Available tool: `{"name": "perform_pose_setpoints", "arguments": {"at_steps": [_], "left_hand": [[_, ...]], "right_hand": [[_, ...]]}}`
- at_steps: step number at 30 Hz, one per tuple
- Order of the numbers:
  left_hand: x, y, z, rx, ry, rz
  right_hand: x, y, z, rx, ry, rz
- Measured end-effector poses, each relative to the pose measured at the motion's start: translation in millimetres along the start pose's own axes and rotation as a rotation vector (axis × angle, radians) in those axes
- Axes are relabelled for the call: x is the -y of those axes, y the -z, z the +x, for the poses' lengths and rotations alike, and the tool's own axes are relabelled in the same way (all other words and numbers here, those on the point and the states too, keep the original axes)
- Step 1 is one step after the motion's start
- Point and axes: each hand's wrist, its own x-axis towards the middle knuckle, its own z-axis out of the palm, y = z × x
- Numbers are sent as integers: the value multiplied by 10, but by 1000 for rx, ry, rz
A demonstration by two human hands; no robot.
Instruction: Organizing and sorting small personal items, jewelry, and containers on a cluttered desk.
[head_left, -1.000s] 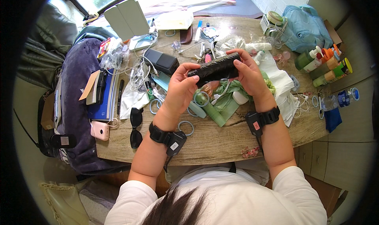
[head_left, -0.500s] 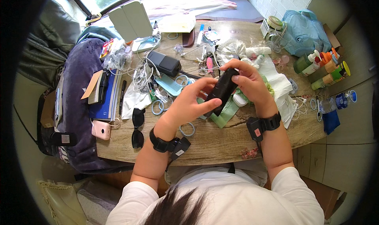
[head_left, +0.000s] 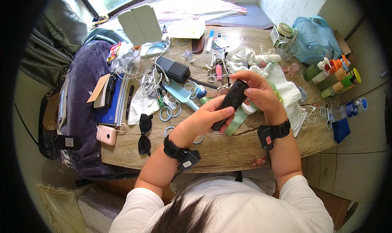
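Note:
Above the middle of the table I hold a black roll [head_left: 232, 101] with a wrinkled, shiny surface, like rolled plastic bags. It lies aslant, its upper end toward the right. My left hand [head_left: 214, 115] is closed round its lower part, thumb on top and fingertips beneath. At the upper end, my right hand [head_left: 258, 92] grips it between thumb and fingers. Beneath the hands lies a flat green strip [head_left: 237, 122]. A light blue comb [head_left: 179, 92] rests to the left of my left hand.
Sunglasses [head_left: 144, 134], a pink device [head_left: 107, 134] and a blue notebook [head_left: 112, 110] lie at left. Tangled white cables [head_left: 151, 81] sit beside a dark grey box [head_left: 173, 69]. White cloth [head_left: 290, 92], bottles [head_left: 313, 71] and a light blue bag [head_left: 315, 39] occupy the right.
My left hand has slid to a closer grip round the roll's lower part, its fingers now wrapped underneath. The roll has shifted slightly. My view has tilted a little, moving the table down in it.

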Motion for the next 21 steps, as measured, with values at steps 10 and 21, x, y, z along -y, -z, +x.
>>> {"name": "perform_pose_setpoints", "arguments": {"at_steps": [10,21], "left_hand": [[-73,15,-15,-247,-16,638],[217,-92,-53,-190,-165,1307]], "right_hand": [[567,-355,-10,104,310,-1098],[337,-621,-31,553,-205,-1716]]}}
